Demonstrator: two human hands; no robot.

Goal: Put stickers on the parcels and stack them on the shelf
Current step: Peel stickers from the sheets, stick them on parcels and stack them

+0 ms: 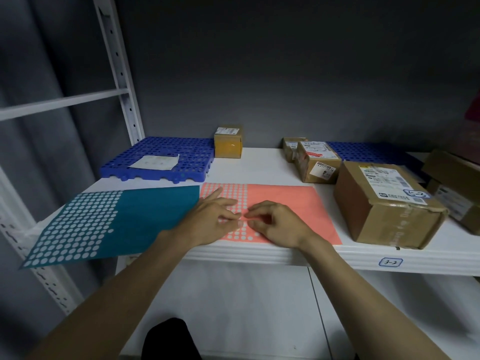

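On the white shelf (259, 165) two sticker sheets lie side by side near the front edge. Both hands work over the pink sticker sheet (283, 203), which is flat on the shelf board. The left hand (207, 222) rests on the left part of this sheet with its fingers stretched out and a little spread, and the fingertips press down on the paper. The right hand (275, 224) is just beside it, its thumb and forefinger brought together at one small round sticker near the middle of the sheet; whether the sticker is already lifted cannot be told. The fingertips of the two hands almost meet.

Left of the pink sheet lies the teal sticker sheet (145, 216), and its left corner hangs over the shelf edge. Many white empty circles show on its left half.

Several parcels stand on the right side of the shelf. The large brown parcel (384, 211) stands near the front edge and has a white label on top. Behind it stands a medium parcel (318, 162), and a small parcel (292, 149) is behind that one. Further left, a yellow-taped parcel (228, 142) stands at the back, just beside a blue perforated mat (168, 157). A white paper backing (155, 162) lies on this mat. The shelf front carries a handwritten tag (390, 262).
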